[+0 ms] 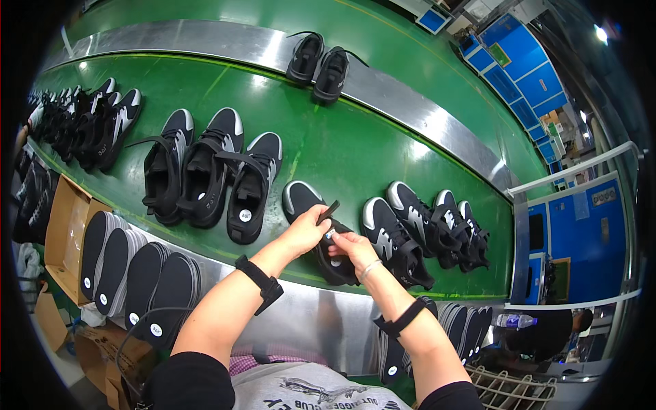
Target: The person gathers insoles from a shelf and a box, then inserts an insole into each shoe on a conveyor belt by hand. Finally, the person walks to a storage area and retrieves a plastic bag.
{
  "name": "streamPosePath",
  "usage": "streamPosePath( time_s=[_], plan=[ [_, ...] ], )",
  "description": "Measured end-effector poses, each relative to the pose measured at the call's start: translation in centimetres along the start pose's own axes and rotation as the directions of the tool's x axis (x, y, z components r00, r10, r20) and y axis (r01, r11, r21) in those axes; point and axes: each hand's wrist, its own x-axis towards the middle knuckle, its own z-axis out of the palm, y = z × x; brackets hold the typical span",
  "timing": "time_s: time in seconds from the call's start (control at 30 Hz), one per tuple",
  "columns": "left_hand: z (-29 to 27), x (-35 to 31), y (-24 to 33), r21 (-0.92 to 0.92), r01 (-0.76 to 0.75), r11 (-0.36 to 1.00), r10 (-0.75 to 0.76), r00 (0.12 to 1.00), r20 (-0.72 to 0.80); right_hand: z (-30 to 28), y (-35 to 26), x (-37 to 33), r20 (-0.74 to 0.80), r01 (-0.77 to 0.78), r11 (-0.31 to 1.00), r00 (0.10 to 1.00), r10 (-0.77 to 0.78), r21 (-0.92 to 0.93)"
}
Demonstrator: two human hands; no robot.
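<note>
A black sneaker with a grey toe (pixel 303 196) lies on the green work surface in front of me, partly covered by my hands. My left hand (pixel 305 231) is closed on the shoe's black strap (pixel 329 212), whose end sticks up past the fingers. Close beside it, my right hand (pixel 354 250) pinches at the shoe's opening, by a small pale label (pixel 331 234). How much of the tongue or lining those fingers hold is hidden. Below the right hand the dark heel (pixel 337 271) shows.
Black-and-grey sneakers (pixel 254 184) stand to the left, more sneakers (pixel 396 239) to the right. A darker pair (pixel 321 68) sits on the far metal ledge. Stacked insoles (pixel 171 294) and a cardboard box (pixel 68 232) are at near left; other insole stacks (pixel 468 328) at near right.
</note>
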Motion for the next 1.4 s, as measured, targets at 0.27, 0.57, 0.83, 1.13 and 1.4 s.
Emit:
streamPosePath(
  time_s=[0.27, 0.57, 0.83, 1.13, 1.4],
  plan=[
    [0.4, 1.4, 1.4, 0.227, -0.157, 0.961, 0.203, 0.959, -0.196, -0.4, 0.2, -2.0, 0.013, 0.2, 0.959, 0.978, -0.207, 0.201],
    [1.0, -1.1, 9.1, 0.797, -0.407, 0.447, 0.727, 0.684, -0.058, -1.7, 0.3, -8.9, -0.181, 0.308, 0.946, 0.929, -0.323, -0.103],
    [-3.4, -10.5, 6.5, 0.197, 0.055, 0.979, -0.082, 0.989, 0.127, -5.2, 0.1, -10.2, -0.063, 0.446, 0.736, 0.834, -0.549, -0.509],
    [-41.8, -30.8, -5.1, 0.157, 0.978, 0.136, 0.603, 0.044, -0.797, -16.8, -1.4, -6.3, -0.196, -0.212, 0.034, 0.817, -0.542, -0.977],
    [-9.2, -12.7, 8.5, 0.455, -0.074, 0.887, 0.278, 0.873, -0.4, -18.7, -1.0, -3.9, -0.362, -0.394, 0.001, 0.845, -0.395, -0.919]
  ],
)
